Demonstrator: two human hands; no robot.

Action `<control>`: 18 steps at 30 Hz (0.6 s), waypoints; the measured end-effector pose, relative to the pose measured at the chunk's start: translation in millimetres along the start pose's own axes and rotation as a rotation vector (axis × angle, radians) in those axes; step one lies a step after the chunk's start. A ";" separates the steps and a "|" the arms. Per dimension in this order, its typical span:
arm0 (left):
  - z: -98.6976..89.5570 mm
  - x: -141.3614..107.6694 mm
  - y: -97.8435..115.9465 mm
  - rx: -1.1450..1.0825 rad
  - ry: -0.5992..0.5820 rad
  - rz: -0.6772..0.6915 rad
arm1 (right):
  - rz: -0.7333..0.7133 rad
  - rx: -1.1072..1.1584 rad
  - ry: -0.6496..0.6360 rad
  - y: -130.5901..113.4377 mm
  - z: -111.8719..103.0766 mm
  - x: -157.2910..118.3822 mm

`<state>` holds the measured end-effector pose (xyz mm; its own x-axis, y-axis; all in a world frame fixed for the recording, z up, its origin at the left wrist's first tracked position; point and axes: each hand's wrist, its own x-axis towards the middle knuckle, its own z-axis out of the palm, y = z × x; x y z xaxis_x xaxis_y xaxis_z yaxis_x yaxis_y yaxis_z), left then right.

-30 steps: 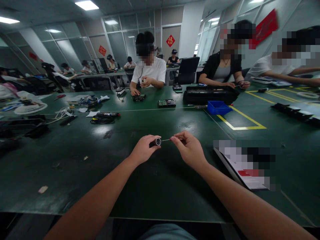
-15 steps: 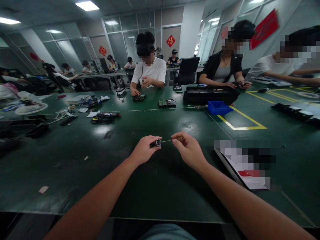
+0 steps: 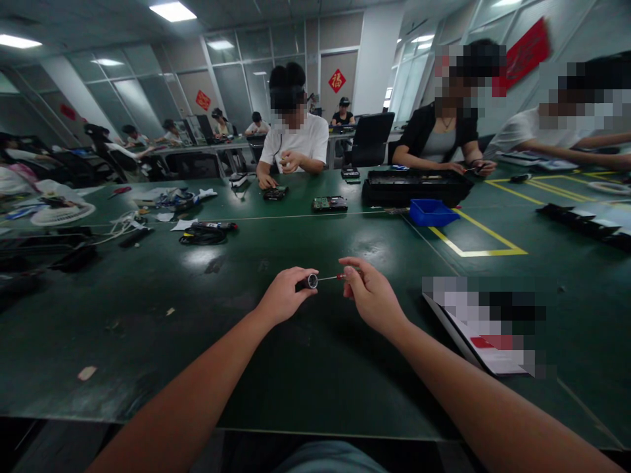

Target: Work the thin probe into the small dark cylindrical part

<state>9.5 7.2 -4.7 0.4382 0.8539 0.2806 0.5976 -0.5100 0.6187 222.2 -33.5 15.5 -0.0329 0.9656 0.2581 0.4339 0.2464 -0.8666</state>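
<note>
My left hand [image 3: 283,294] grips a small black cylinder with a silver round end [image 3: 309,282], held just above the green table [image 3: 148,315]. My right hand [image 3: 371,293] pinches a thin screwdriver with a red collar [image 3: 331,278]. The metal tip of the screwdriver points left and meets the silver end of the cylinder. Both hands hover over the middle of the table, close together.
A flat white and dark item [image 3: 486,328] lies right of my right hand. Farther off stand a blue bin [image 3: 430,211], a black tray [image 3: 414,186], a circuit board [image 3: 329,203] and coiled cables [image 3: 202,234]. Other people sit at the far side.
My right hand has turned slightly on the screwdriver, fingers curling more over it. The left hand and the cylinder stay almost in place.
</note>
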 end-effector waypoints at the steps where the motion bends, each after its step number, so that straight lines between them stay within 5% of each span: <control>1: -0.1 -0.1 0.4 0.001 0.000 -0.004 | -0.006 0.014 -0.003 0.6 0.1 -0.1; 18: -0.2 0.7 3.3 0.016 -0.003 -0.016 | 0.007 0.093 0.034 7.0 2.0 0.0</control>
<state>11.6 6.1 -2.3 0.4303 0.8617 0.2687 0.6151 -0.4978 0.6114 223.4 -31.7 8.6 0.0012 0.9644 0.2644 0.3488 0.2474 -0.9039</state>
